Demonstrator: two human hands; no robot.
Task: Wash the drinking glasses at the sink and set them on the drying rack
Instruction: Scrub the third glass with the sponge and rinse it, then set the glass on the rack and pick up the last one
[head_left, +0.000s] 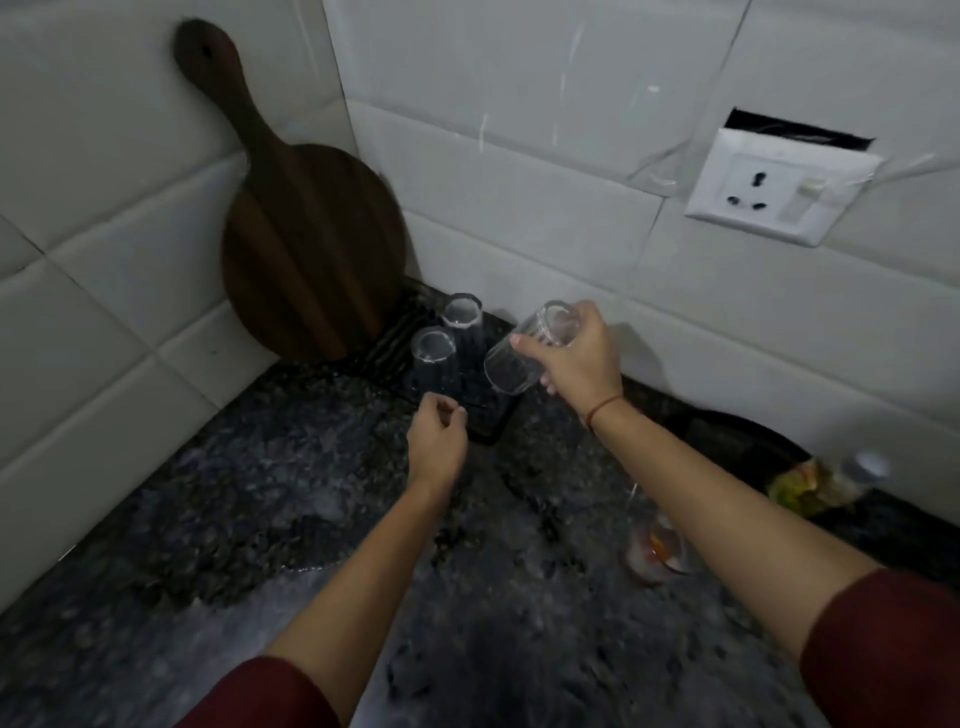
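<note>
The left hand (435, 446) hovered loosely curled and empty at frame centre, just before the dark drying rack (488, 421) holding two upturned glasses (434, 358). Right of it, the right hand (582, 358) gripped a tilted clear glass (530, 345) above the rack.

Three clear drinking glasses, one rack, one board, one socket.

Two glasses stood on the single dark drying rack (483, 415), the near glass (434, 358) and the far glass (461, 317), and a third glass (524, 353) was held in one hand. One round wooden cutting board (306, 249), one white wall socket (779, 189), one stained glass (657, 553) and one blurred bottle (826, 480) completed the count.
</note>
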